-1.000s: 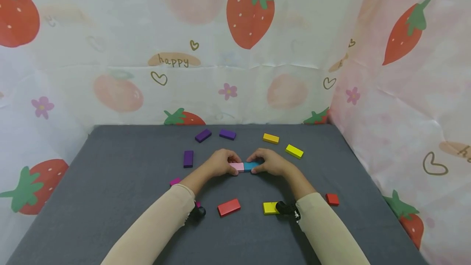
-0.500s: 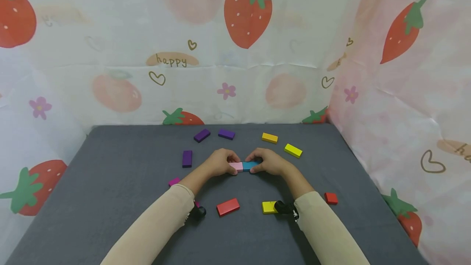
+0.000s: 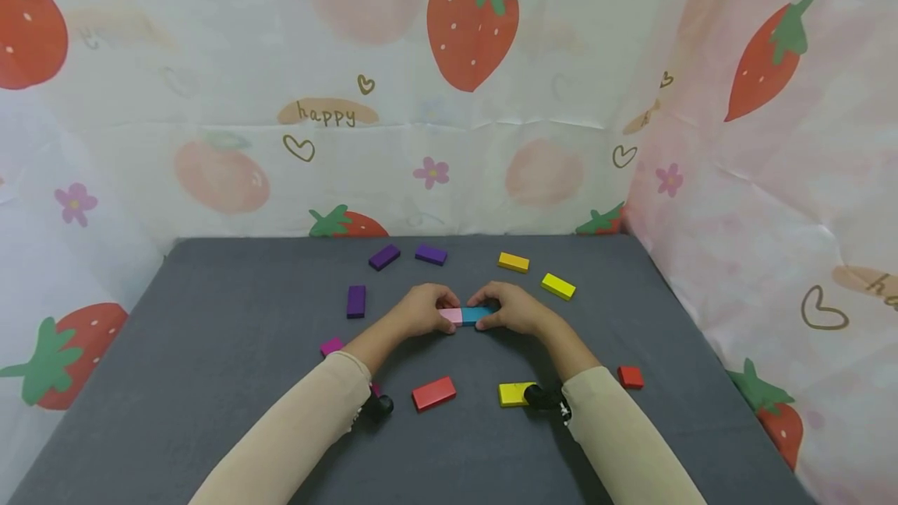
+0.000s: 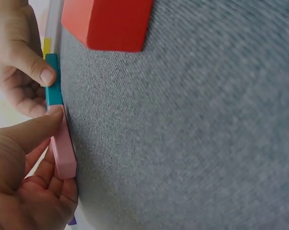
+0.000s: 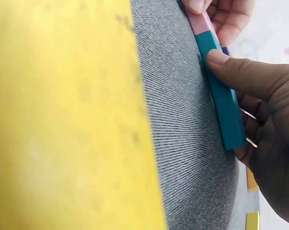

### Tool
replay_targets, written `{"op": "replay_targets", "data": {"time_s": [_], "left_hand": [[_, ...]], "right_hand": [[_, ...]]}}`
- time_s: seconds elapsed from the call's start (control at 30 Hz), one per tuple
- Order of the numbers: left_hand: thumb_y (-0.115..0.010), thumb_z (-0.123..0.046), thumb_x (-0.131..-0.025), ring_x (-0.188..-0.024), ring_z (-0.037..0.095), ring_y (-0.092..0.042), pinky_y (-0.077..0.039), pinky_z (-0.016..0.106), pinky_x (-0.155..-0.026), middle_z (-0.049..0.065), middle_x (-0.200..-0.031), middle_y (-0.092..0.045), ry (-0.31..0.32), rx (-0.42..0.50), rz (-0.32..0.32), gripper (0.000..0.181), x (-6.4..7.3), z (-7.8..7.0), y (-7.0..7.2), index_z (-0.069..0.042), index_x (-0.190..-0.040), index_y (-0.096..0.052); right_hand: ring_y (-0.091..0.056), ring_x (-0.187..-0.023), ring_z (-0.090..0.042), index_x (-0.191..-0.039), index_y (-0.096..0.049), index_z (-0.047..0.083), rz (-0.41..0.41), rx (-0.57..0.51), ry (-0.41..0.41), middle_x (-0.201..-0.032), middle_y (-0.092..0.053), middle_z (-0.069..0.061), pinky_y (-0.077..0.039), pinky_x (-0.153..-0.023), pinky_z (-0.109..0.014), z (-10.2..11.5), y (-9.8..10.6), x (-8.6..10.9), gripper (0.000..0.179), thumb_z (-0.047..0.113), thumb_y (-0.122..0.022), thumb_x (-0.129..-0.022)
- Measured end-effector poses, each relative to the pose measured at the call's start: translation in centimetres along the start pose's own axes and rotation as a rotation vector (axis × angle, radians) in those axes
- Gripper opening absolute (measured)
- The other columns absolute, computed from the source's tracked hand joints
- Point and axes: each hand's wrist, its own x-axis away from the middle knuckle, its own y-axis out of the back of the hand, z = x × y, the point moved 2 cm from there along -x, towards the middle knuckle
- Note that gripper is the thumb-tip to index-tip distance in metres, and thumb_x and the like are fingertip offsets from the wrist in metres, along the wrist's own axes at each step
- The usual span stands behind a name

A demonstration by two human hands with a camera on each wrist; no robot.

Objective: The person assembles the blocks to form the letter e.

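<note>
In the middle of the grey cloth, a pink block (image 3: 452, 316) and a blue block (image 3: 473, 316) lie end to end in one line, their short ends meeting. My left hand (image 3: 423, 309) pinches the pink block, thumb on the near long side and fingers behind it. On the other side, my right hand (image 3: 514, 309) grips the blue block the same way, its thumb (image 5: 218, 58) on the near face. The left wrist view shows the pink block (image 4: 64, 148) from its outer end, with fingertips under that end.
Purple blocks (image 3: 356, 301) lie behind and left, magenta ones (image 3: 332, 346) near my left forearm. An orange block (image 3: 514, 262) and a yellow block (image 3: 558, 287) lie back right. Nearer are a red block (image 3: 433, 393), another yellow block (image 3: 514, 394) and a small red block (image 3: 631, 377).
Both hands keep hold of the pink and blue blocks in nearly the same place. The whole head view has shifted very slightly.
</note>
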Motion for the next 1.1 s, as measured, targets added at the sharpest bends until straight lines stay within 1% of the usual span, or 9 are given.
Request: {"op": "replay_targets", "data": {"time_s": [0.23,0.33,0.57,0.7,0.8,0.97,1.1], "left_hand": [[-0.089,-0.015,-0.079,-0.094,0.015,-0.063,-0.052,0.034,-0.088,0.002,-0.102,-0.07,-0.029,0.016,-0.013,0.037,-0.4,-0.3,-0.4,-0.01,-0.112,-0.073],[-0.089,-0.016,-0.08,-0.096,0.016,-0.063,-0.053,0.033,-0.086,0.002,-0.103,-0.07,-0.027,0.033,-0.007,0.039,-0.5,-0.5,-0.5,-0.009,-0.114,-0.072],[-0.088,-0.018,-0.081,-0.101,0.017,-0.063,-0.052,0.038,-0.094,0.003,-0.109,-0.07,-0.015,0.022,0.008,0.04,-0.9,-1.1,-0.9,-0.009,-0.117,-0.072],[-0.088,-0.019,-0.082,-0.1,0.017,-0.062,-0.052,0.038,-0.093,0.002,-0.109,-0.07,-0.015,0.015,0.01,0.041,-1.0,-1.1,-1.2,-0.009,-0.118,-0.072],[-0.088,-0.018,-0.082,-0.099,0.016,-0.062,-0.052,0.038,-0.092,0.002,-0.108,-0.07,-0.012,0.005,0.008,0.04,-1.1,-1.2,-1.4,-0.01,-0.118,-0.072],[-0.087,-0.017,-0.082,-0.1,0.016,-0.062,-0.052,0.039,-0.093,0.002,-0.108,-0.07,-0.016,-0.024,-0.006,0.037,-1.2,-1.4,-1.6,-0.011,-0.116,-0.072],[-0.087,-0.016,-0.083,-0.1,0.017,-0.062,-0.052,0.039,-0.093,0.002,-0.107,-0.07,-0.018,-0.026,-0.011,0.036,-1.2,-1.6,-1.8,-0.011,-0.115,-0.073]], "right_hand": [[-0.059,-0.111,-0.018,-0.122,-0.072,0.016,-0.014,0.007,0.005,-0.122,-0.068,0.0,-0.048,-0.102,-0.043,-0.1,0.2,0.3,0.037,0.021,-0.083,-0.087],[-0.061,-0.113,-0.019,-0.123,-0.072,0.016,-0.027,-0.002,0.003,-0.123,-0.069,0.0,-0.049,-0.102,-0.044,-0.1,0.6,0.7,0.037,0.02,-0.083,-0.088],[-0.063,-0.113,-0.021,-0.123,-0.072,0.015,-0.073,0.016,-0.017,-0.122,-0.07,-0.001,-0.052,-0.099,-0.045,-0.2,2.3,1.5,0.035,0.019,-0.081,-0.09],[-0.059,-0.113,-0.025,-0.124,-0.071,0.012,-0.114,0.052,-0.013,-0.125,-0.068,-0.005,-0.05,-0.098,-0.047,-0.4,3.5,2.0,0.035,0.019,-0.079,-0.091],[-0.056,-0.116,-0.028,-0.125,-0.071,0.012,-0.155,0.073,-0.017,-0.127,-0.065,-0.007,-0.049,-0.098,-0.049,-0.5,4.5,2.5,0.034,0.021,-0.078,-0.093],[-0.054,-0.12,-0.03,-0.125,-0.071,0.01,-0.225,0.084,-0.035,-0.129,-0.062,-0.008,-0.046,-0.101,-0.051,-1.0,6.0,3.2,0.033,0.021,-0.076,-0.094],[-0.055,-0.12,-0.034,-0.125,-0.071,0.007,-0.277,0.084,-0.046,-0.128,-0.063,-0.01,-0.045,-0.102,-0.053,-1.7,7.0,3.7,0.034,0.019,-0.076,-0.094]]}}
